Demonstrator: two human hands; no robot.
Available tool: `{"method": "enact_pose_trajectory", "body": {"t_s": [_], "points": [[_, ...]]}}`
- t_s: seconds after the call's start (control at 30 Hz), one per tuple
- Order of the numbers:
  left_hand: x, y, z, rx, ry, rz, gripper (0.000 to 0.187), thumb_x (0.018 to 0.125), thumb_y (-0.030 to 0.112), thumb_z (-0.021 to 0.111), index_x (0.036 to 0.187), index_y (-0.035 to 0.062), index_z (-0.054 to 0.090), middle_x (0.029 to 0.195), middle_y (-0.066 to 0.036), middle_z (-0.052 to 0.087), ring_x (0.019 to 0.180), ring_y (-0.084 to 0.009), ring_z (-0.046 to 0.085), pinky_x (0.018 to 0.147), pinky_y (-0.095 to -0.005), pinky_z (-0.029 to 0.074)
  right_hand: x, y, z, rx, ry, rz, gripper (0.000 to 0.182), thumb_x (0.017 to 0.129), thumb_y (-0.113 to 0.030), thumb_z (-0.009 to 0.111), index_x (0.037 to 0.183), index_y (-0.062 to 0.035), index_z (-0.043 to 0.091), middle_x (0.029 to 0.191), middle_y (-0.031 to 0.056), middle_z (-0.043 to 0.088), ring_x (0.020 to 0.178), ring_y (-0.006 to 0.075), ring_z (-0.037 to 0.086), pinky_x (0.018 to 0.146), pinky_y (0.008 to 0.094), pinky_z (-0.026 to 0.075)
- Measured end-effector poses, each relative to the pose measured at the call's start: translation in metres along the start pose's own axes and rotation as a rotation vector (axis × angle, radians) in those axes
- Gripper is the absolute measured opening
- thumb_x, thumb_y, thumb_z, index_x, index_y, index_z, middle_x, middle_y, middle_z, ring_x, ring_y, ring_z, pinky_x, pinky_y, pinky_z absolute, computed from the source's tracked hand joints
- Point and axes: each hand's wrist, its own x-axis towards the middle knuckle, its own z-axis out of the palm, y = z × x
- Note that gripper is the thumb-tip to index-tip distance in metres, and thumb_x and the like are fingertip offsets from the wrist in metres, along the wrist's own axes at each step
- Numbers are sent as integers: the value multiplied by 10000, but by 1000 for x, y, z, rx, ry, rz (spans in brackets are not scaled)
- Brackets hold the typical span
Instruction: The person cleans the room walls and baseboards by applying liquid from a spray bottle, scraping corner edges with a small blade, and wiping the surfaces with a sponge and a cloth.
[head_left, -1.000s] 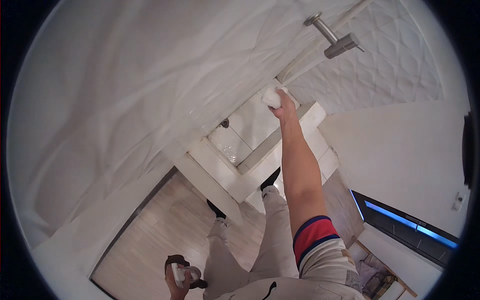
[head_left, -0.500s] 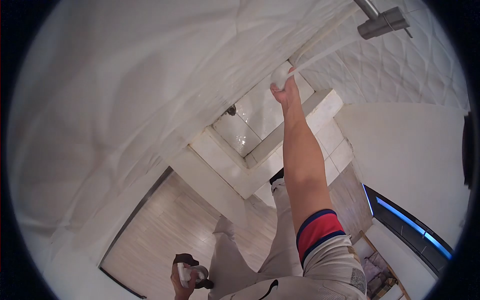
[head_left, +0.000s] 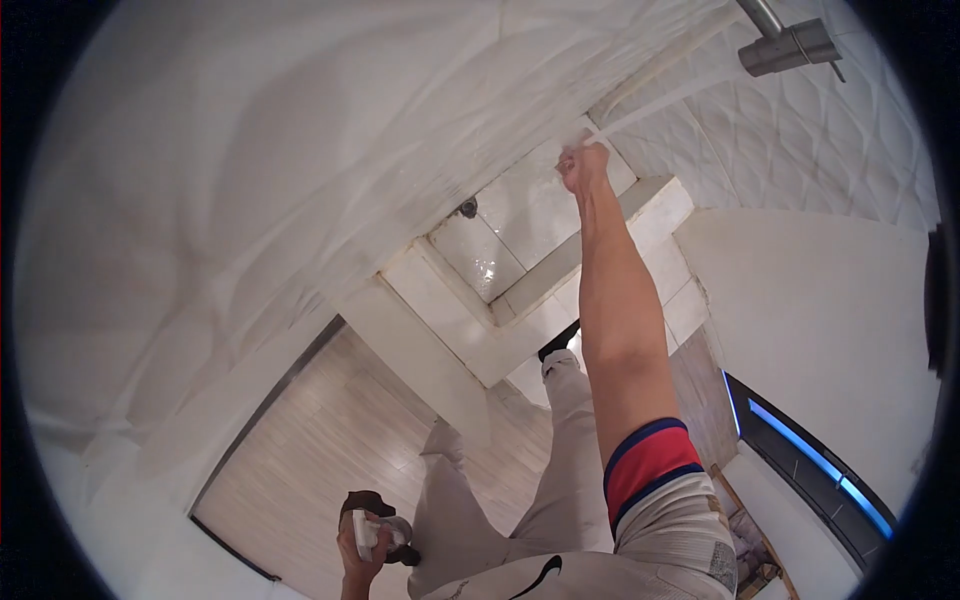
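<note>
My right hand (head_left: 582, 166) is stretched far forward over a wet, white-tiled basin (head_left: 515, 225), its fingers curled closed. A pale stream of water from the metal faucet (head_left: 790, 47) reaches it, with a whitish blur at the fingers; what they hold, if anything, I cannot make out. Low at the left, beside my leg, my left hand (head_left: 358, 562) is closed around a white object with a rounded grey part (head_left: 365, 535). Dark brown shapes (head_left: 366, 502) show behind and beside that object.
A raised tiled ledge (head_left: 590, 250) borders the basin, and a dark drain (head_left: 467, 208) lies near the wall. Textured white wall panels (head_left: 200, 200) rise at the left. Wood-look flooring (head_left: 320, 440) lies below. A dark panel with a blue light strip (head_left: 810, 465) is at the right.
My right hand has turned and its fingers have curled in; the white mass seen in it before no longer shows clearly. My left hand stays low, still holding the white object.
</note>
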Motion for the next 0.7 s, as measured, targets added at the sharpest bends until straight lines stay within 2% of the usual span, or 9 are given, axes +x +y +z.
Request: {"method": "enact_pose_trajectory", "body": {"t_s": [0.1, 0.2, 0.3, 0.4, 0.5, 0.53, 0.6, 0.7], "points": [[0, 0, 0, 4, -3, 13, 247, 785, 127, 732, 928, 24, 559, 809, -129, 568, 712, -272, 593, 644, -371, 486, -10, -9, 4, 166, 55, -70, 87, 954, -166, 544, 954, -81, 559, 874, 114, 521, 508, 177, 442, 374, 290, 271], [-1, 2, -1, 17, 8, 25, 240, 791, 124, 728, 924, 24, 555, 816, -132, 572, 718, -280, 595, 648, -376, 488, -16, -18, 21, 96, 27, 45, 106, 975, -117, 477, 978, -58, 565, 902, 139, 535, 561, 196, 499, 399, 284, 330], [-7, -12, 3, -33, 64, 85, 241, 794, 128, 725, 927, 26, 553, 824, -132, 578, 732, -285, 599, 659, -383, 490, -19, -24, 22, 179, 2, 111, 127, 970, -40, 446, 998, -21, 568, 948, 162, 548, 599, 184, 518, 439, 267, 387], [-9, -15, 2, -44, 60, 78, 243, 797, 133, 721, 936, 27, 553, 827, -134, 583, 743, -291, 604, 668, -391, 493, -1, -25, 6, 147, -233, 37, 159, 956, 39, 428, 1001, 5, 577, 937, 162, 567, 592, 161, 514, 422, 251, 367], [-9, -10, -2, -21, 27, 31, 240, 799, 131, 715, 944, 29, 553, 827, -137, 589, 746, -295, 609, 672, -394, 497, -25, -25, 21, 19, -81, -130, 113, 962, -62, 509, 919, 20, 573, 778, 106, 550, 519, 146, 471, 387, 269, 297], [-9, -8, -4, -12, 16, 18, 239, 799, 130, 712, 946, 30, 553, 827, -139, 591, 747, -296, 611, 672, -395, 498, -44, -30, 30, -84, -37, -123, 139, 943, -121, 562, 832, -41, 536, 709, 64, 499, 490, 131, 413, 388, 270, 261], [-10, -8, -6, 4, -8, -22, 234, 800, 128, 707, 946, 31, 552, 829, -139, 596, 746, -295, 613, 675, -394, 501, -79, -38, 50, -288, 48, -110, 329, 905, -237, 668, 658, -164, 463, 570, -20, 399, 433, 103, 298, 390, 273, 187], [-11, -10, -7, 3, -3, -35, 230, 785, 128, 711, 927, 22, 563, 840, -153, 596, 770, -350, 619, 681, -427, 505, -97, -30, 68, -409, 26, -159, 391, 881, -304, 644, 617, -193, 378, 526, -45, 292, 416, 97, 267, 395, 285, 170]]}}
